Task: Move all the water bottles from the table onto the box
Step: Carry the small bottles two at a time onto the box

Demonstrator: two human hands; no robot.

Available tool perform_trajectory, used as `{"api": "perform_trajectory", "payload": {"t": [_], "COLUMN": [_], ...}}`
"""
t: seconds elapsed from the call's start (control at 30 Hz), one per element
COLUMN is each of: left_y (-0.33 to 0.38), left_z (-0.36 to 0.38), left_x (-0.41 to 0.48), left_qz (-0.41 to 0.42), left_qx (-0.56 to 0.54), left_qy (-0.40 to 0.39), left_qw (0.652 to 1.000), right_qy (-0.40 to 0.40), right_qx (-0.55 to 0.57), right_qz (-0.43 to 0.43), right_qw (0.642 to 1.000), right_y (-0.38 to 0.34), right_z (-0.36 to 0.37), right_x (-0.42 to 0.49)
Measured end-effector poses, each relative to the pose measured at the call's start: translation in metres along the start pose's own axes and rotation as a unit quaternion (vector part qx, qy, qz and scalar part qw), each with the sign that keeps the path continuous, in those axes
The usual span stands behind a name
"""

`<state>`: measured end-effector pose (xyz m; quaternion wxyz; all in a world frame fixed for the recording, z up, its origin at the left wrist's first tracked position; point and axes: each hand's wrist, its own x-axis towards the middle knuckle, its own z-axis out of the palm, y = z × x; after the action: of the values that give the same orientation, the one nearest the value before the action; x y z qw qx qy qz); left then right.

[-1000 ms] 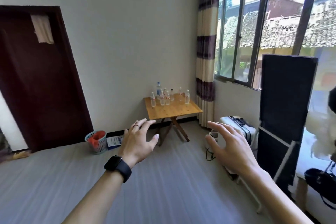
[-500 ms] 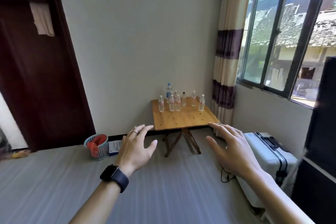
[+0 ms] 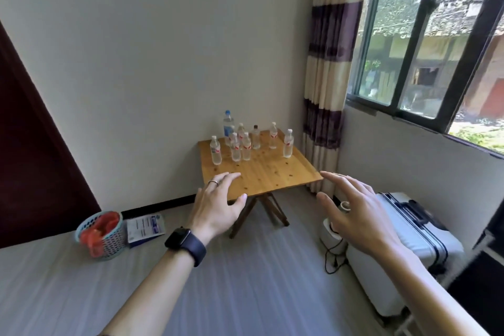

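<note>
Several small clear water bottles (image 3: 246, 146) stand upright on a small wooden folding table (image 3: 268, 174) in the room's far corner. Behind them rises a taller bottle with a blue cap (image 3: 228, 123). My left hand (image 3: 216, 207), with a ring and a dark watch on the wrist, is held out open in front of the table's near edge. My right hand (image 3: 351, 211) is also open, fingers spread, to the right of the table. Neither hand touches a bottle. No box is recognisable in view.
A white suitcase (image 3: 409, 243) lies on the floor at the right, with a small white device and cable (image 3: 331, 237) beside it. A basket with red contents (image 3: 101, 234) and a booklet (image 3: 146, 229) sit by the wall at left. A dark door (image 3: 32, 158) is at the left.
The view has moved closer to the table and turned right. The table and bottles appear larger, and both hands now reach near its front edge. The dark panel at right has left the view.
</note>
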<state>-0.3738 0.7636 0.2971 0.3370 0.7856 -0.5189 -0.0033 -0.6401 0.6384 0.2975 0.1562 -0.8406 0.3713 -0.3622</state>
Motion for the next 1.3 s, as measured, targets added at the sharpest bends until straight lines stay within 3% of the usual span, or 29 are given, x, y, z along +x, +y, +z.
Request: {"api": "perform_trajectory", "payload": {"t": [0.37, 0.77, 1.3], "left_y": [-0.046, -0.132, -0.238], "left_z": [0.136, 0.248, 0.373], "left_x": [0.217, 0.41, 0.667], "left_qz": [-0.038, -0.082, -0.107], "left_qx": [-0.017, -0.036, -0.056], "left_qy": [-0.042, -0.076, -0.175], "left_qw": [0.998, 0.993, 0.977], "right_qy": [-0.049, -0.109, -0.17], "right_qx": [0.032, 0.041, 0.039], "right_qz": [0.034, 0.062, 0.192], "right_qw": [0.998, 0.991, 0.966], "right_y": [0.139, 0.23, 0.345], "right_z": [0.096, 0.223, 0.384], "right_x": [0.198, 0.386, 0.581]}}
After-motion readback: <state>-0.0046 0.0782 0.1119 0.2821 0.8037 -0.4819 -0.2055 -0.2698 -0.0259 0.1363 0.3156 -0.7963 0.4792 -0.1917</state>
